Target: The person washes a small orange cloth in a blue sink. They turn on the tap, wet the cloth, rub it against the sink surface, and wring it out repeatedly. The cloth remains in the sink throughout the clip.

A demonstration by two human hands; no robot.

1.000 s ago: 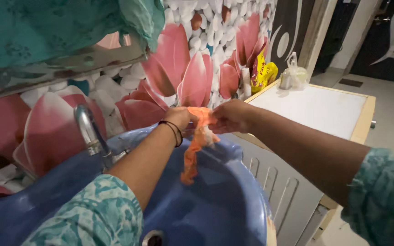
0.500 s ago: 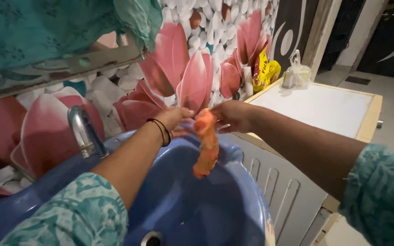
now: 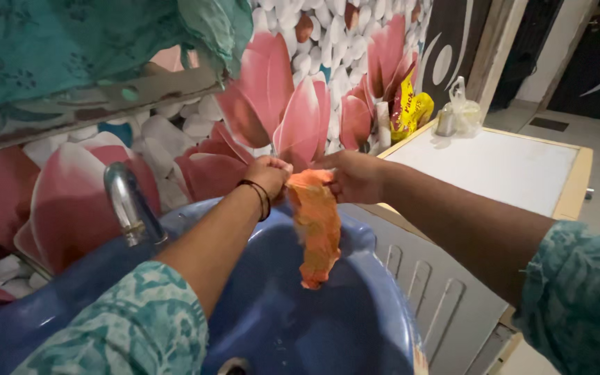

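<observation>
At far left a teal cloth (image 3: 71, 42) hangs over a metal shelf (image 3: 98, 97) on a wall (image 3: 293, 104) patterned with pink petals and white pebbles. Below it a chrome tap (image 3: 128, 205) rises at the far left rim of a blue basin (image 3: 342, 326), which fills the near part of the scene. The left hand (image 3: 269, 173), a black band (image 3: 258, 198) on its wrist, is closed in a fist over the far side of the basin, pinching the top left edge of an orange rag (image 3: 316, 222). The rag hangs down limp from both hands into the bowl, its lower end free above the basin's inside. Just right of it, the right hand (image 3: 353, 177) has its fingers pressed together on the rag's top right edge. Right of the basin stands a white cabinet (image 3: 494, 167) with a ribbed front. At its far edge against the wall are a yellow packet (image 3: 407, 107) and a clear knotted bag (image 3: 458, 111).
</observation>
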